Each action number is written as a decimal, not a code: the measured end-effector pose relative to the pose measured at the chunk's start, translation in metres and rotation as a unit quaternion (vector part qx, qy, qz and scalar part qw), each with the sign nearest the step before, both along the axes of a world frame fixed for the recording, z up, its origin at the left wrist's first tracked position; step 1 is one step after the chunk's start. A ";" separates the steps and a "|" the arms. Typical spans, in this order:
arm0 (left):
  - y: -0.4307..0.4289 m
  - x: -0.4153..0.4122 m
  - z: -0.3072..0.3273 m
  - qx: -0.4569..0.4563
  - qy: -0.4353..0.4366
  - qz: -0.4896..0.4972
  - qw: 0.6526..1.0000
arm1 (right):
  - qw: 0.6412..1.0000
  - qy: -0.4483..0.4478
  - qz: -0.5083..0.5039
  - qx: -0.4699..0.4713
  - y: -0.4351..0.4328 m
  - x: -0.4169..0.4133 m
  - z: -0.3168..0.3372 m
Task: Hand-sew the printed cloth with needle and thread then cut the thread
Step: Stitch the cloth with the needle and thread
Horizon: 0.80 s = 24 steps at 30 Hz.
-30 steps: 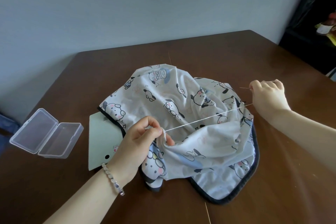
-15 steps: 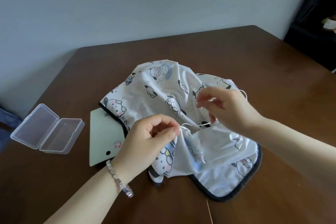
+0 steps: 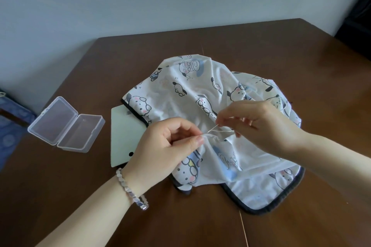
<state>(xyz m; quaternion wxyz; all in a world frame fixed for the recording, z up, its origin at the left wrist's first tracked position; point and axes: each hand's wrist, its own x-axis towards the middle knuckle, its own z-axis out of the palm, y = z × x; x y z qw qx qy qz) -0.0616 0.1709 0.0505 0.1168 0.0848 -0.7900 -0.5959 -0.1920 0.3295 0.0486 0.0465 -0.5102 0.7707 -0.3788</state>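
Pinching a raised fold of the printed cloth (image 3: 180, 94), your left hand (image 3: 166, 146) sits just beside your right hand (image 3: 267, 124), which pinches the needle (image 3: 213, 128), tip at that fold, thread (image 3: 224, 130) looping slack beside it. The cloth's dark-bound edge (image 3: 281, 202) curves near you; a pale card (image 3: 124, 134) pokes out left, an open clear box (image 3: 66, 124) beyond. Bare tabletop (image 3: 301, 50) lies right.

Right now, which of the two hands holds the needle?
The right hand pinches the needle; the left hand, wearing the bracelet, only pinches a fold of the printed cloth.
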 end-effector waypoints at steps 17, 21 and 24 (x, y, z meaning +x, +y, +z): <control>0.001 -0.002 0.001 -0.013 0.010 -0.028 0.999 | 1.000 0.026 0.012 0.002 -0.001 0.002 0.001; -0.002 -0.002 -0.001 -0.025 -0.001 -0.033 0.999 | 0.999 0.018 0.032 -0.008 0.000 0.003 0.000; -0.005 -0.002 -0.002 -0.027 -0.022 -0.055 0.998 | 0.999 -0.002 0.053 -0.010 0.000 0.004 -0.002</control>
